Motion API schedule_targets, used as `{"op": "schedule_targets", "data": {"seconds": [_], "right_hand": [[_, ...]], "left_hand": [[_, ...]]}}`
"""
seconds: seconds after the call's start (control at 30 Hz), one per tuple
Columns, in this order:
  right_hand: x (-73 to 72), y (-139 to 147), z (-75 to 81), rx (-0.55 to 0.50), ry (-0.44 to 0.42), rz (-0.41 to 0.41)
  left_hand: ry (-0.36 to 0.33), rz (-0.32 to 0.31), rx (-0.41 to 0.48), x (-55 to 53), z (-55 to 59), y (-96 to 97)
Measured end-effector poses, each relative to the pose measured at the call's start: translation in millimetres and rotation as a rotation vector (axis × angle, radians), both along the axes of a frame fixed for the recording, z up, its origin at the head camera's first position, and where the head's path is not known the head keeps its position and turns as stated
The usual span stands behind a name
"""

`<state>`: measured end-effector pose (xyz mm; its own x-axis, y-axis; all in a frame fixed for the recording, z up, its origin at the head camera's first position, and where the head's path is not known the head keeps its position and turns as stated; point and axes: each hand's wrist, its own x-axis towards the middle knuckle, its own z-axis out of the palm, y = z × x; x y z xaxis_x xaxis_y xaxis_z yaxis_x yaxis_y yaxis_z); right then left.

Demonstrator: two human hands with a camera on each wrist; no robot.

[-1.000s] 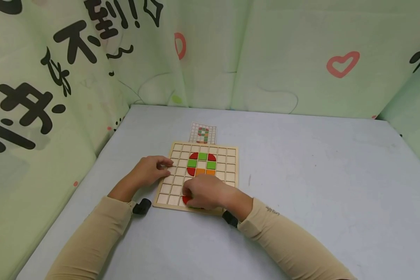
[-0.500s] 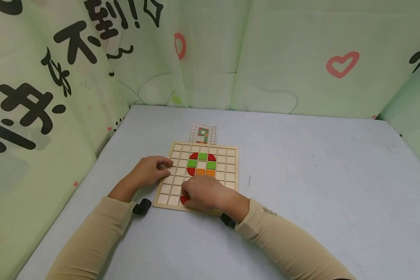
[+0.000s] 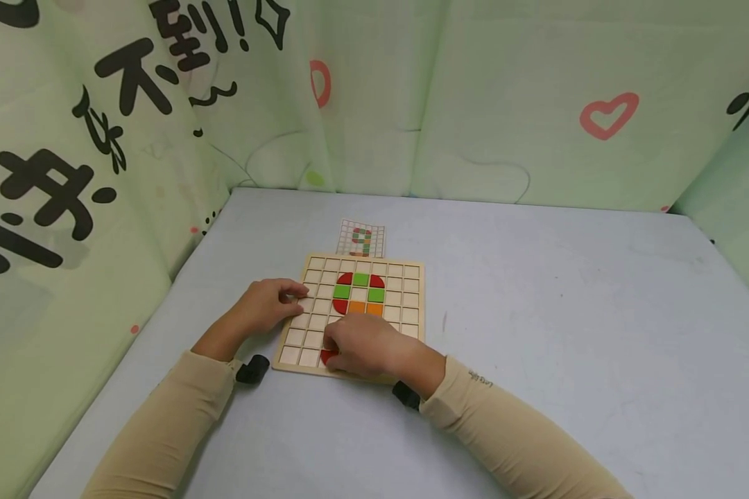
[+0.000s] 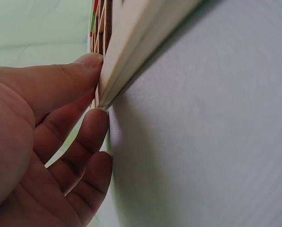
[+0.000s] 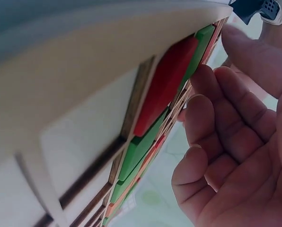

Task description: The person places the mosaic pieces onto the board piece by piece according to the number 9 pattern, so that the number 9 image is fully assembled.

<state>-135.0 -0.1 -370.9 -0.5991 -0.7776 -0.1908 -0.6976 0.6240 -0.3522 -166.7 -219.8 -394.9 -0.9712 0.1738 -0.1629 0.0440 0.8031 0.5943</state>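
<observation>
A wooden grid board (image 3: pixel 293 337) lies on the table, bearing red quarter-round, green and orange tiles. My right hand (image 3: pixel 365 344) bends over its near rows, index finger and thumb at a red quarter-round tile (image 3: pixel 327 357) in the bottom row. The right wrist view shows that tile (image 5: pixel 210 44) between thumb and index, beside a green tile (image 5: pixel 198 53) and another red tile (image 5: pixel 167 85). At the board's left edge, my left hand (image 3: pixel 265 305) rests with thumb and index apart. Seen from the left wrist, its thumb (image 4: pixel 65 80) touches the rim and other fingertips meet the table.
A pattern card (image 3: pixel 378 246) with a coloured design lies behind the board, its lower part covered. Black wrist devices (image 3: pixel 252 369) sit under both forearms. A green printed curtain (image 3: pixel 505 104) surrounds the table (image 3: pixel 568 333) at the back and sides.
My right hand has shifted slightly left, and the red tile at its fingertips has slid left with it, then stayed. The left hand and the board have kept their places.
</observation>
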Motion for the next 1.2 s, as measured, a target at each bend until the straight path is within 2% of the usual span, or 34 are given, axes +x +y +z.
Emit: {"op": "schedule_targets", "data": {"seconds": [0.13,0.43,0.53,0.77,1.2], "right_hand": [[0.0,0.6,-0.5,-0.024,-0.014,-0.008],[2.4,2.5,-3.0,-0.057,0.026,-0.007],[3.5,2.4,-2.4,-0.057,0.025,-0.014],[5.0,-1.5,-4.4,-0.029,0.09,-0.03],[8.4,-1.2,-4.3,-0.013,0.095,-0.053]], "left_hand": [[0.009,0.0,0.002,0.0,-1.1,-0.2],[0.004,-0.003,0.001,-0.4,-1.3,0.9],[-0.002,-0.002,0.001,-0.7,-0.6,0.7],[-0.008,-0.004,0.0,-0.8,2.3,0.5],[-0.018,-0.003,-0.01,-2.1,0.3,-0.8]]}}
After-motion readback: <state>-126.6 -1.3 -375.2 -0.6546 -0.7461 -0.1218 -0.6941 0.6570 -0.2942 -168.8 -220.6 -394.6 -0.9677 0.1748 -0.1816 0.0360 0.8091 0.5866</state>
